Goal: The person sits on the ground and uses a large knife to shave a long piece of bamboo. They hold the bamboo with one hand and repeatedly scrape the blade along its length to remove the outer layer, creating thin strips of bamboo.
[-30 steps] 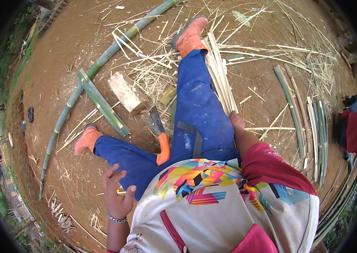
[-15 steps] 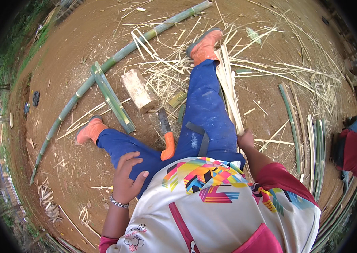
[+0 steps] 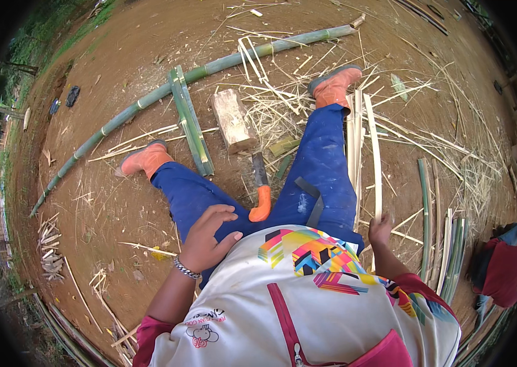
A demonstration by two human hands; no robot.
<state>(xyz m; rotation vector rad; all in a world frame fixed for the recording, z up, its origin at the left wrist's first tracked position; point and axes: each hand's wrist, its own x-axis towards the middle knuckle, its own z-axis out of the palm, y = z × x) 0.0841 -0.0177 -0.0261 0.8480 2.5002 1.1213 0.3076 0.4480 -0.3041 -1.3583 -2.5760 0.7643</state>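
Note:
A long pale bamboo strip (image 3: pixel 373 159) stands in my right hand (image 3: pixel 380 231), whose fingers are closed round its near end. The strip slants up beside my right leg, apart from the other pale strips (image 3: pixel 354 137) lying along that leg. My left hand (image 3: pixel 209 235) is over my left thigh with its fingers spread and nothing in them. Between my thighs rests a machete (image 3: pixel 261 200) with an orange handle, its dark blade pointing toward a squared wood block (image 3: pixel 234 121).
A long green bamboo pole (image 3: pixel 160 93) curves across the far ground, with split bamboo (image 3: pixel 190 125) leaning on it. Loose shavings (image 3: pixel 270 110) litter the middle. More split lengths (image 3: pixel 452 257) lie at the right, near another person in a red top (image 3: pixel 506 266).
My right hand has moved a single strip to the right, away from the bundle along my leg. My left hand keeps its spread pose over the thigh. The whole view has shifted.

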